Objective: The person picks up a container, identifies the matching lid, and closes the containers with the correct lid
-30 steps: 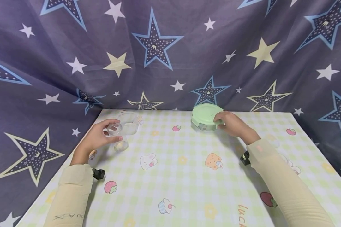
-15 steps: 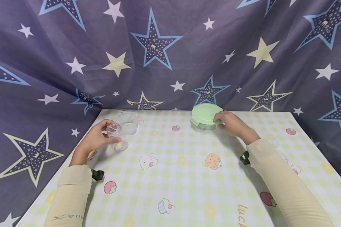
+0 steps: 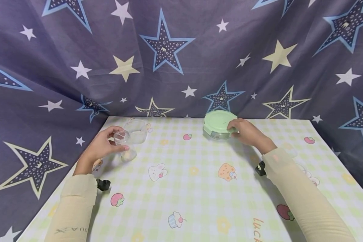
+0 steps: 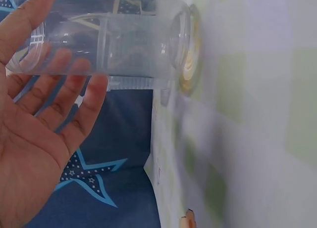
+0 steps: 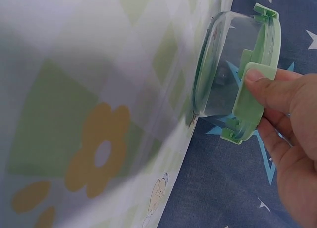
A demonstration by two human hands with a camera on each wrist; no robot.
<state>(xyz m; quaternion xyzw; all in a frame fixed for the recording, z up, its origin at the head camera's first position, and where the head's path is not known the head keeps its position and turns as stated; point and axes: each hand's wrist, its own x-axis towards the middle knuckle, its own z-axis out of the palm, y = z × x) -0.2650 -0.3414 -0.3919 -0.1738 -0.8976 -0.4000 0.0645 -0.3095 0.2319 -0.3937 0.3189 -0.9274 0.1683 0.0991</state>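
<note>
My left hand [image 3: 104,144] is at the table's left side, thumb and fingers curled round the upper part of a clear cup [image 3: 121,136]. In the left wrist view the cup [image 4: 129,42] is tall and see-through, its base at the tablecloth and the fingers showing through its wall. At the back of the table, my right hand [image 3: 248,132] grips the edge of a round clear food container [image 3: 220,135] with a light green lid [image 3: 219,121]. In the right wrist view the thumb presses a side clip [image 5: 252,92], with the fingers at the lid's edge.
Behind the cup stands a clear box-shaped container [image 3: 139,136]. The table is covered with a green checked cloth [image 3: 196,198] printed with cartoon figures. A dark curtain with stars [image 3: 181,84] hangs along the back and sides.
My left hand and the cup's rim have shifted very slightly left and up. My right hand and the green-lidded container have kept their place.
</note>
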